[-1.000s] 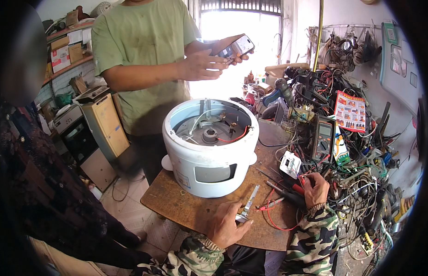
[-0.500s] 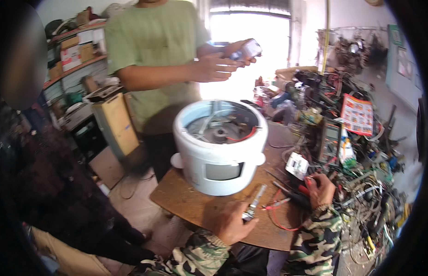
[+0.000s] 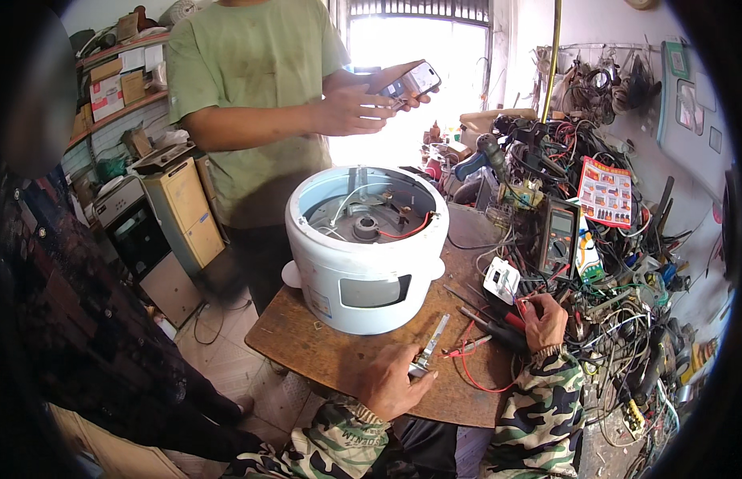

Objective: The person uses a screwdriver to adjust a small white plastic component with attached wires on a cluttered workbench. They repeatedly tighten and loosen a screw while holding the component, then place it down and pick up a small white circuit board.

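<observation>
The white round rice-cooker shell [image 3: 359, 299] stands upright on the wooden table, its top open on wires and a metal base inside. At its near side my left hand [image 3: 395, 382] grips a thin metal strip [image 3: 435, 339] that points away from me. My right hand [image 3: 545, 321] is closed, fingertips pinched on something small and reddish beside a white switch panel [image 3: 501, 279]. What it is, I cannot make out. Between my hands lie a red-and-black-handled tool [image 3: 502, 329] and a looped red test lead [image 3: 466, 371].
A multimeter [image 3: 559, 238] leans among tangled wires and parts [image 3: 626, 319] along the right side. Across the table, a person in a green shirt [image 3: 255, 88] holds a phone [image 3: 421, 80]. Another person in dark clothes [image 3: 107, 311] stands at left, near a yellow cabinet [image 3: 183, 211].
The whole view has shifted slightly, so the shell, table and both hands sit a little further left. Both hands keep their grips. The other person's phone looks sharper now.
</observation>
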Available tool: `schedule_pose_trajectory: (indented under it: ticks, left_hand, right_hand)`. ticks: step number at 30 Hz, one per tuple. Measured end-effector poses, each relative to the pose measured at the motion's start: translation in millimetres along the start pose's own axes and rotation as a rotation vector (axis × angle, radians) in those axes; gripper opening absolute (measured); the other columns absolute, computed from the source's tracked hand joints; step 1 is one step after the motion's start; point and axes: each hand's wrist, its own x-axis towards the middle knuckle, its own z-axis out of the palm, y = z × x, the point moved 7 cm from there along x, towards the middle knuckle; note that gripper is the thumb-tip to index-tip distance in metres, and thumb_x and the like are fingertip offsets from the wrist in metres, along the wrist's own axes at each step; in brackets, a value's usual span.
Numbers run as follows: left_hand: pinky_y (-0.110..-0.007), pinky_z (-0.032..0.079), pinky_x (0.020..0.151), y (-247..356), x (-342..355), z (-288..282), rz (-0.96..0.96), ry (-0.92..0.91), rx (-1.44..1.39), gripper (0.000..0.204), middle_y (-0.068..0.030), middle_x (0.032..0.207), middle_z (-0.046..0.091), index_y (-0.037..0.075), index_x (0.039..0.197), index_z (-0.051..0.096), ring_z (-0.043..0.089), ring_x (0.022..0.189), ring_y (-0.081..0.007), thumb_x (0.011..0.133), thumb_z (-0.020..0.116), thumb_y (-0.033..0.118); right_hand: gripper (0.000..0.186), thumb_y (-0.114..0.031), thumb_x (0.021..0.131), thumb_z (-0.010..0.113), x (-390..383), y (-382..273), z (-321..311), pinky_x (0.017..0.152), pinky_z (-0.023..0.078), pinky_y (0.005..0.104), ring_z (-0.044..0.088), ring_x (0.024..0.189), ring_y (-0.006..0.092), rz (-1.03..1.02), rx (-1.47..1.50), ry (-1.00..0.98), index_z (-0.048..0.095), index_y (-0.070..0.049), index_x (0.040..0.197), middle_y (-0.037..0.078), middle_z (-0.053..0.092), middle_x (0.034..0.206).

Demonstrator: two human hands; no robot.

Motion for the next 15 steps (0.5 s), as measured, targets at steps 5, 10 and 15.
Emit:
schedule_pose_trajectory:
  ticks: [5, 10, 15]
  left_hand:
    - [-0.049, 0.052, 0.075, -2, -1, 1, 0.033, 0.035, 0.005, 0.043, -0.0176, 0.097, 0.066, 0.004, 0.114, 0.062, 0.064, 0.092, -0.0380, 0.082, 0.078, 0.027]
    - [-0.048, 0.050, 0.074, 3, 2, -5, -0.013, 0.033, -0.009, 0.038, -0.0188, 0.092, 0.065, 0.001, 0.103, 0.064, 0.064, 0.087, -0.0381, 0.080, 0.080, 0.025]
    - [-0.048, 0.051, 0.073, 0, 3, -5, -0.006, 0.027, -0.021, 0.041, -0.0175, 0.090, 0.065, 0.000, 0.107, 0.064, 0.064, 0.086, -0.0375, 0.081, 0.080, 0.027]
  right_hand:
    - [0.012, -0.009, 0.085, 0.070, 1, 3, 2, 0.069, 0.055, 0.0377, 0.072, 0.072, 0.0296, -0.010, -0.020, 0.004, 0.072, 0.001, 0.093, 0.018, 0.071, 0.079]
    - [0.013, -0.008, 0.085, 0.069, 2, -1, 1, 0.069, 0.055, 0.0376, 0.072, 0.073, 0.0298, -0.046, -0.031, 0.016, 0.071, 0.002, 0.093, 0.019, 0.072, 0.079]
    - [0.013, -0.008, 0.085, 0.069, 1, 7, 5, 0.069, 0.055, 0.0378, 0.073, 0.074, 0.0308, -0.013, 0.012, -0.004, 0.071, 0.002, 0.094, 0.019, 0.072, 0.080]
